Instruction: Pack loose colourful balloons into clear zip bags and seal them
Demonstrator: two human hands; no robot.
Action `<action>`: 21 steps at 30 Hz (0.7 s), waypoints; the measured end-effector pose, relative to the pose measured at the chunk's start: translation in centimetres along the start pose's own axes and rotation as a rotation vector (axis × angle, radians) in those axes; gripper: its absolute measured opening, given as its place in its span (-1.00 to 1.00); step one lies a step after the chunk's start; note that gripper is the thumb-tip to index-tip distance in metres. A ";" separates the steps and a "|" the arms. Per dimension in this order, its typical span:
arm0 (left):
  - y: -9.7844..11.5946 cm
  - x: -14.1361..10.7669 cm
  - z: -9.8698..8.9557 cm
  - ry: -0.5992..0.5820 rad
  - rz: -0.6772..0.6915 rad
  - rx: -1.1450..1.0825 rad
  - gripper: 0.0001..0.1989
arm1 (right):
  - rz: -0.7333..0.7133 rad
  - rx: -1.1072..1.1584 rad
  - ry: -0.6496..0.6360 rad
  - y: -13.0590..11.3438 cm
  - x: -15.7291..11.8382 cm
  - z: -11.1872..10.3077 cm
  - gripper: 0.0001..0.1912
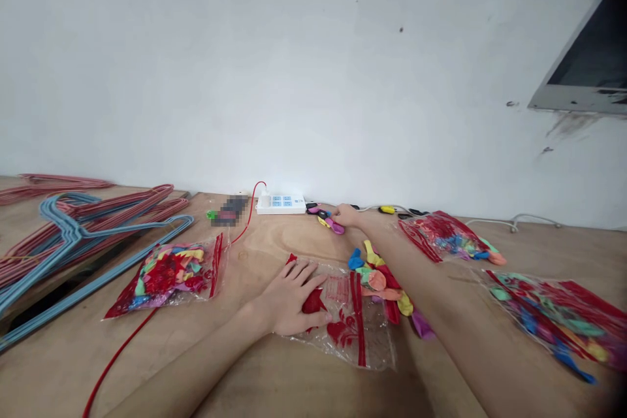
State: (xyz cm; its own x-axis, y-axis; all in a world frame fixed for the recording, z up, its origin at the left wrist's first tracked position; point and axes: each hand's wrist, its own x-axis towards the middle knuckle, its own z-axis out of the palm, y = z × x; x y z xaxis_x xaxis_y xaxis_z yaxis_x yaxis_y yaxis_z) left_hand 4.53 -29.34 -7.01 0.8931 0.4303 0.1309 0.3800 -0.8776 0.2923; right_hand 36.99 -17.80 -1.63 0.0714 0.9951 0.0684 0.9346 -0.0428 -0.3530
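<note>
My left hand [296, 300] lies flat, fingers spread, on a clear zip bag [345, 330] with red print. The bag looks flat, and its red zip strip faces right. Loose balloons [377, 279] in blue, yellow, green, orange, red and purple lie beside and partly behind its zip end. Farther back, near the wall, my right hand [347, 215] is closed at a small bunch of purple, yellow and dark balloons [334, 225]. Its fingertips are small and partly hidden in this view.
Filled balloon bags lie at the left [171, 272], back right [441, 238] and right [563, 317]. A white power strip [281, 203] with a red cord [120, 353] stands by the wall. Blue and pink wire hangers [73, 228] cover the left side. A yellow-and-black object [386, 209] lies behind my right forearm.
</note>
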 end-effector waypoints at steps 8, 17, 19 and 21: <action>0.2 0.0 -0.2 -0.001 -0.002 -0.009 -0.04 | -0.079 0.002 -0.170 -0.1 -0.8 -1.8 -0.64; 0.2 0.0 -0.3 -0.003 0.006 -0.012 -0.05 | -0.046 -0.009 -0.098 -1.9 1.9 -0.2 -0.60; 0.1 0.0 -0.2 -0.010 0.000 -0.010 -0.05 | -0.033 -0.018 -0.090 -2.0 2.2 0.2 -0.62; 0.1 0.0 -0.1 -0.019 -0.002 -0.007 -0.05 | -0.021 -0.026 -0.083 -1.8 2.3 0.4 -0.63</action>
State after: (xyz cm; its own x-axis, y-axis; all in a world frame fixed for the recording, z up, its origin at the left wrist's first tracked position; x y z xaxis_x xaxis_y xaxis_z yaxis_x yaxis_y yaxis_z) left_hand 4.55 -29.35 -6.89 0.8968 0.4281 0.1118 0.3804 -0.8750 0.2995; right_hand 35.34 -15.39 -1.25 0.0232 0.9997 -0.0023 0.9444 -0.0226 -0.3280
